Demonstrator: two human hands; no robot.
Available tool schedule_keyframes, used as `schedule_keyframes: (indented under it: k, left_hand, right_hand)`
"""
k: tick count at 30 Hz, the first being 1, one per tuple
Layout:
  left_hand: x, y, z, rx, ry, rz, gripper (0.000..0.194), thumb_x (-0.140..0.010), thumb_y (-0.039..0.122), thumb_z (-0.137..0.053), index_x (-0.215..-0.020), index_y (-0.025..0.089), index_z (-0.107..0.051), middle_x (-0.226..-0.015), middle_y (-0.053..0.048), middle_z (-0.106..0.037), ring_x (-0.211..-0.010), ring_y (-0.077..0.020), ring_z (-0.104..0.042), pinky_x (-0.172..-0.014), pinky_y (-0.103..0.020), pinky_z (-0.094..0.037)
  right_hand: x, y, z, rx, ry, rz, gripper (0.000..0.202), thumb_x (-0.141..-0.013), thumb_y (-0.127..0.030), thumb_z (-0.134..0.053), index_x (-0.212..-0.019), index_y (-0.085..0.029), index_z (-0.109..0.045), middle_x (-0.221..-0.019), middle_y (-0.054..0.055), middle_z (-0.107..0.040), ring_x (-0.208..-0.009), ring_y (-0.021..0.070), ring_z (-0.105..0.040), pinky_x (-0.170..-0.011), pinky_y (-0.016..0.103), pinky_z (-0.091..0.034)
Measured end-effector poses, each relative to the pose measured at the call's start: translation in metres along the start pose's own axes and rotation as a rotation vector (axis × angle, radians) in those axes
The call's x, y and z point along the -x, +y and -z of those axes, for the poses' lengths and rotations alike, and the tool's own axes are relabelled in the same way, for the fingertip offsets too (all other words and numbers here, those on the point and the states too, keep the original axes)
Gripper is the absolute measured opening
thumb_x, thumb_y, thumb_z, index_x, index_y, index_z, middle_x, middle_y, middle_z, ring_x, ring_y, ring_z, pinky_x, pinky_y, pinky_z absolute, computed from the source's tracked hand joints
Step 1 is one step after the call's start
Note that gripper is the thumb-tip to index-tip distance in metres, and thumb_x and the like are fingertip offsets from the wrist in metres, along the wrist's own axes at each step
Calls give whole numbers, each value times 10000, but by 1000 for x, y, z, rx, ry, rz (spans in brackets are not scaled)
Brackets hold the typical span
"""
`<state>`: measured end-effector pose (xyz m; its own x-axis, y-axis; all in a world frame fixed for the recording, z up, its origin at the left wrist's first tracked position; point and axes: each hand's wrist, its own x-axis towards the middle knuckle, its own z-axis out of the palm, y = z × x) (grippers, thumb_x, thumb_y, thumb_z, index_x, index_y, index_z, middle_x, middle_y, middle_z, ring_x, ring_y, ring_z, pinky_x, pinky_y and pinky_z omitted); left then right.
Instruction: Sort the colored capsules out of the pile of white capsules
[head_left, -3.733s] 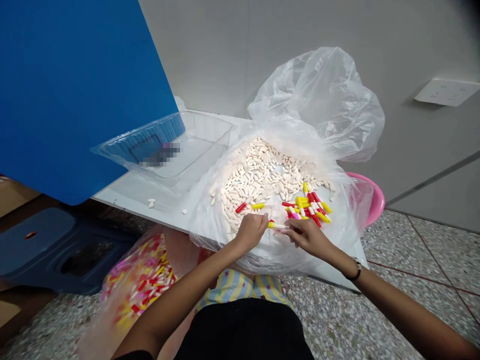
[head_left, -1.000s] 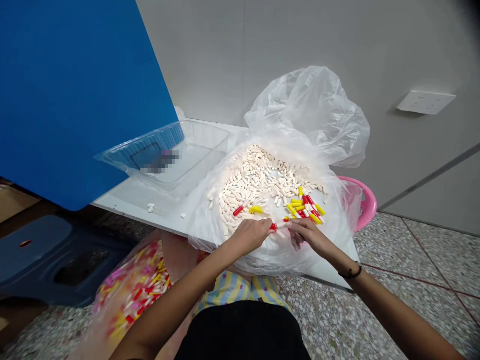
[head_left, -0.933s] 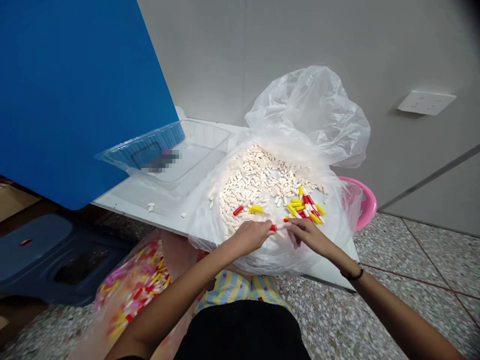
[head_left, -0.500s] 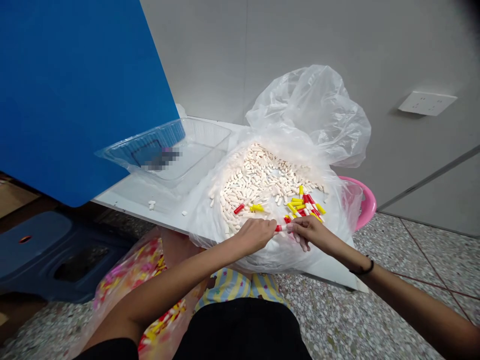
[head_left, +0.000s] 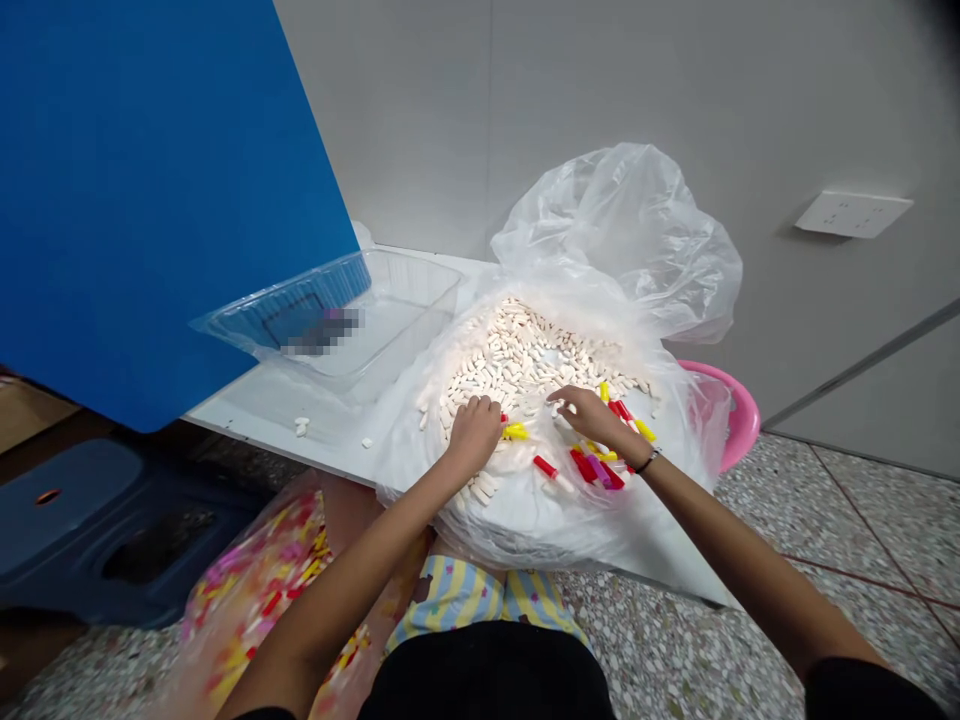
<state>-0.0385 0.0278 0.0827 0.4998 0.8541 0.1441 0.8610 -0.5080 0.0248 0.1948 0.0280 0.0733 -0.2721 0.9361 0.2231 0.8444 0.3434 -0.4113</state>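
Note:
Many small white pieces [head_left: 517, 355] lie heaped on an opened clear plastic bag [head_left: 540, 525]. My left hand [head_left: 475, 432] is closed at the left side of the heap, around a red piece whose end shows past the fingers, beside some yellow pieces [head_left: 515, 431]. My right hand [head_left: 589, 412] reaches over the heap with its thumb and forefinger bent close together; whatever they hold is too small to make out. Below it are several red, yellow and purple pieces [head_left: 596, 468]. A red-and-white piece [head_left: 551, 472] lies apart from them, nearer to me.
A clear plastic tray [head_left: 405, 345] stands on the white table [head_left: 262, 405] at the left, near a blue panel [head_left: 150, 200]. A pink basin [head_left: 742, 420] is at the right. Below are a bag of coloured pieces [head_left: 262, 590] and a dark blue stool [head_left: 67, 500].
My hands have moved apart and away from me; the left went left, to the red piece. The red-and-white piece they held together now lies on the bag.

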Motion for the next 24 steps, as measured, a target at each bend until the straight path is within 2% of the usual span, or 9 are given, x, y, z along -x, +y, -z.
schedule_keyframes:
  k: [3, 6, 8, 11, 14, 17, 21, 24]
  left_hand:
    - [5, 14, 3, 38, 43, -47, 190, -884, 211, -437, -1005, 144, -567, -1077, -126, -539, -1032, -258, -457, -841, -402, -387]
    - [9, 40, 5, 151, 36, -211, 206, -896, 216, -395, -941, 149, -584, -1034, -111, -564, -992, -250, -477, -823, -402, -393]
    - [10, 57, 5, 238, 17, -299, 224, -899, 233, -391, -885, 144, -596, -963, -103, -585, -956, -241, -495, -829, -395, -395]
    - [7, 79, 0, 347, -28, -397, 230, -890, 221, -397, -853, 139, -609, -876, -93, -603, -883, -223, -522, -828, -380, -405]
    - [-3, 97, -11, 432, -56, -492, 198, -856, 149, -418, -874, 126, -614, -895, -105, -619, -892, -229, -536, -812, -361, -422]
    - [-16, 110, -25, 447, -75, -546, 216, -803, 60, -432, -890, 104, -624, -910, -133, -624, -929, -253, -540, -809, -367, -430]
    - [-27, 115, -36, 452, -86, -554, 244, -790, 82, -464, -949, 142, -640, -999, -137, -608, -986, -291, -527, -774, -396, -437]
    - [-31, 111, -34, 442, -73, -533, 152, -789, 161, -518, -868, 173, -647, -1033, -119, -589, -1018, -293, -510, -811, -406, -425]
  right_hand:
    - [-20, -8, -19, 132, -120, 169, 341, -764, -47, -519, -1073, -146, -627, -1078, 119, -621, -1035, 221, -520, -898, 352, -422]
    - [-31, -17, -30, 215, -211, 249, 306, -788, -99, -528, -1069, -139, -642, -1059, 136, -597, -1022, 234, -493, -875, 348, -419]
    - [-32, -18, -32, 227, -238, 255, 308, -814, -118, -503, -1093, -150, -630, -1065, 129, -581, -1021, 227, -489, -867, 333, -417]
    - [-26, -12, -31, 204, -242, 173, 402, -789, -30, -451, -1143, -161, -590, -1108, 106, -560, -1010, 188, -510, -866, 284, -411]
    - [-22, 2, -29, 205, -192, 47, 438, -744, 35, -412, -1117, -116, -584, -1063, 131, -575, -954, 186, -543, -827, 278, -417]
    - [-20, 15, -23, 200, -133, -46, 383, -746, 10, -440, -1079, -106, -589, -945, 134, -617, -861, 199, -574, -770, 289, -426]
    - [-14, 28, -5, 165, 17, -175, 305, -819, -126, -468, -1118, -102, -525, -880, 114, -631, -811, 196, -592, -738, 296, -444]
    - [0, 30, 17, -81, 226, -296, 326, -842, -264, -480, -1134, -121, -468, -753, 34, -600, -641, 157, -591, -611, 274, -465]
